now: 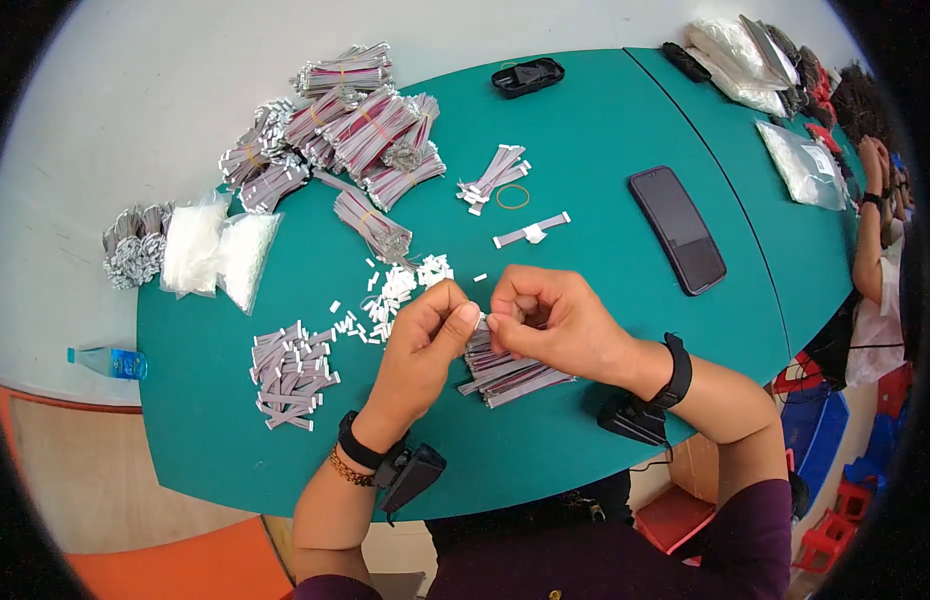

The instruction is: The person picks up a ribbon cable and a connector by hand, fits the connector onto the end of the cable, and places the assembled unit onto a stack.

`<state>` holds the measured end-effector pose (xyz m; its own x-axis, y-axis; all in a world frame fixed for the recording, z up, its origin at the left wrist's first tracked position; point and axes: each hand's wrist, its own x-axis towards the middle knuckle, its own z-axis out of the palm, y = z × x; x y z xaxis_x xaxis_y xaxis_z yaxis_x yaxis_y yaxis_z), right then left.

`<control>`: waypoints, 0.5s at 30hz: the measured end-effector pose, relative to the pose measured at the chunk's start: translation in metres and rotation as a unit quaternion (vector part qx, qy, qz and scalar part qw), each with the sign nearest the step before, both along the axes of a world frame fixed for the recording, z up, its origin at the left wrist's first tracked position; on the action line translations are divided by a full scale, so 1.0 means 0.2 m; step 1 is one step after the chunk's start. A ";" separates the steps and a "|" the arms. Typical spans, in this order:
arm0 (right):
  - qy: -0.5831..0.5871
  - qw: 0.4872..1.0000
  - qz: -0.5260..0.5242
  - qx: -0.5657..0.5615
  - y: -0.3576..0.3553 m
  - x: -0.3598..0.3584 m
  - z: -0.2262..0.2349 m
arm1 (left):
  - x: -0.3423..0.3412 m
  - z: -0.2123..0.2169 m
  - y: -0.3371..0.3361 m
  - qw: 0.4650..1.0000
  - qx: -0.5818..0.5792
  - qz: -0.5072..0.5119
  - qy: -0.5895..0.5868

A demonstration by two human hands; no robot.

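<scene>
My left hand (pixel 425 340) and my right hand (pixel 550 325) meet above the table's near middle, both closed in a pinch. A tiny white end shows between the fingertips, and a grey ribbon cable seems to run from it at my right fingers. What the left fingertips hold is mostly hidden. Under my right hand lies a stack of grey and maroon ribbon cables (pixel 520 383). Beyond my left hand small white connector pieces (pixel 395 295) are scattered. Left of that hand sits a loose pile of short ribbon cables with white ends (pixel 290 375).
Bundled ribbon cables (pixel 365 130) are heaped at the far left, near clear bags of white pieces (pixel 247 260). A phone (pixel 678 230) lies right, a black case (pixel 528 77) far back. A single cable (pixel 532 230) and a rubber band (pixel 513 197) lie ahead. Another person's arm (pixel 870 225) shows far right.
</scene>
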<state>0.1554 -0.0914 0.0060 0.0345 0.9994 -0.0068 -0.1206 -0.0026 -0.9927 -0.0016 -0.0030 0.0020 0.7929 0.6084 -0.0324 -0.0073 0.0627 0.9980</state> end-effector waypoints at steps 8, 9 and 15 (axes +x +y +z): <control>0.019 1.000 0.013 -0.020 0.00 0.00 0.02 | -0.01 0.01 0.01 0.999 -0.032 -0.023 -0.001; 0.024 0.999 0.017 -0.021 0.00 0.00 0.01 | -0.01 0.00 0.01 0.999 -0.026 -0.030 0.005; -0.020 0.999 0.025 -0.006 0.00 0.01 0.00 | -0.01 0.01 0.01 0.996 -0.068 -0.053 0.009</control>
